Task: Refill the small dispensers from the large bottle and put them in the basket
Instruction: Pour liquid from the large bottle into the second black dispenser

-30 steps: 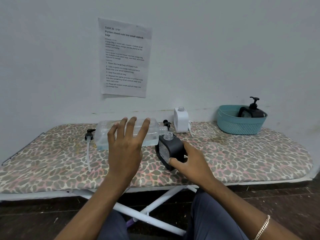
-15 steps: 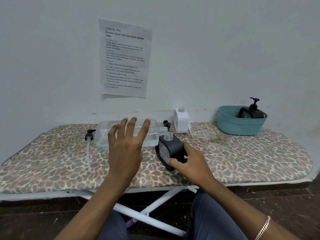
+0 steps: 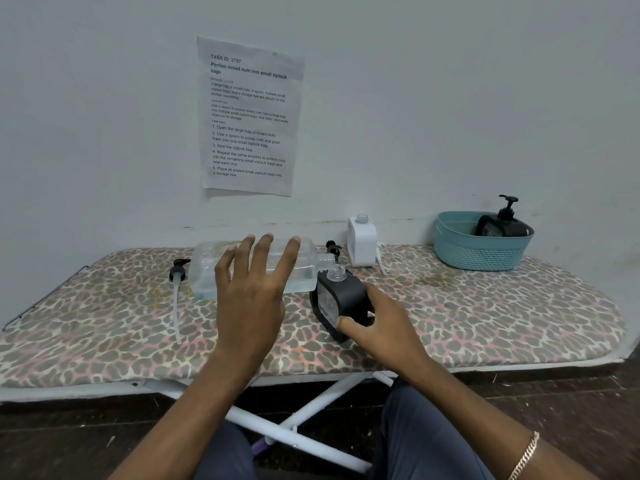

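Leopard-print ironing board [image 3: 485, 317] carries everything. Large clear bottle [image 3: 207, 268] held on its side, left hand [image 3: 249, 289] wrapped over it, neck at the black dispenser's [image 3: 341, 299] open mouth. Right hand [image 3: 377, 327] grips that dispenser, tilted. Teal basket [image 3: 481, 251], far right, holds 1 capped black dispenser [image 3: 504, 225]. White dispenser [image 3: 361, 240] stands uncapped by the wall.

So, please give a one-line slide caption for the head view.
Left hand tips the large clear bottle into a black dispenser steadied by the right hand.

Open board [image 3: 485, 306] between dispenser [image 3: 341, 303] and basket [image 3: 481, 252]
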`<state>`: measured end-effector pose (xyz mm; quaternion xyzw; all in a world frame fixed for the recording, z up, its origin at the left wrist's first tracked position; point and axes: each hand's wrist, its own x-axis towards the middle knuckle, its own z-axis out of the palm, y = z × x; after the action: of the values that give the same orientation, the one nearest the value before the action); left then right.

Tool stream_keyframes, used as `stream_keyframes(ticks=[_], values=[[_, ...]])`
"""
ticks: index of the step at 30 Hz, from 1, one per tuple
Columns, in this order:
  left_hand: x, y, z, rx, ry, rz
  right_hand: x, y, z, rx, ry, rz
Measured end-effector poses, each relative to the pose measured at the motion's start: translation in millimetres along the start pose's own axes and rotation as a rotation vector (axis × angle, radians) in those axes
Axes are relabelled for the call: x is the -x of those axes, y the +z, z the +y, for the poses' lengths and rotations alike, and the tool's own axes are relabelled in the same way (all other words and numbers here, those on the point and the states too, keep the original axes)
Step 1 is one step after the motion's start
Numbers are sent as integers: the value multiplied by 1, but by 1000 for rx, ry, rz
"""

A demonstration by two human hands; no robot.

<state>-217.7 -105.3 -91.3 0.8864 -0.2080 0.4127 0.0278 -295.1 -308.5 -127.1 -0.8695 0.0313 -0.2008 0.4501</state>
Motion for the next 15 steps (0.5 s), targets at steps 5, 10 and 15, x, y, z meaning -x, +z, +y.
stream_keyframes(ticks=[5, 10, 15], values=[[0, 0, 0, 2, -1, -2, 0, 0, 0, 3, -1, -6], [0, -1, 0, -3, 1, -1, 0, 0, 0, 7, -5, -2], [0, -1, 0, -3, 1, -7, 0, 0, -1, 9, -9, -4]])
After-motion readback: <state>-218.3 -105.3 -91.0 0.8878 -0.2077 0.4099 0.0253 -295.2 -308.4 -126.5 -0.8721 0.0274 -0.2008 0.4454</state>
